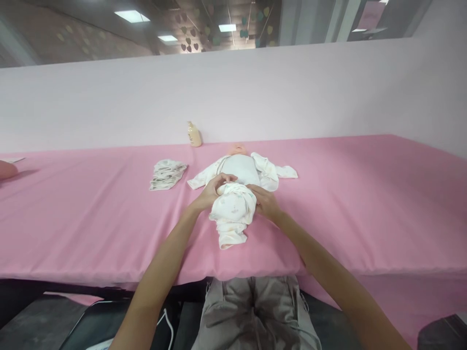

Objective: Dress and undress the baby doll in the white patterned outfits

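Note:
A baby doll (239, 167) lies on its back with its head toward the wall, its torso in a pale top. A white baby jacket (269, 170) is spread open under and around it. White printed baby trousers (233, 206) lie bunched over the doll's lower body, their crumpled end nearest me. My left hand (213, 189) curls its fingers over the left side of the trousers' upper edge. On the opposite side, my right hand (265, 201) grips that edge, with its fingertips partly hidden by the cloth. The doll's legs are out of sight.
A folded stack of pale cloth (168, 174) sits left of the doll. Behind it, a cream pump bottle (194, 134) stands near the white wall (146, 102). Pink cloth (346, 209) covers the table. At the far left edge is a skin-coloured rounded object (7, 170).

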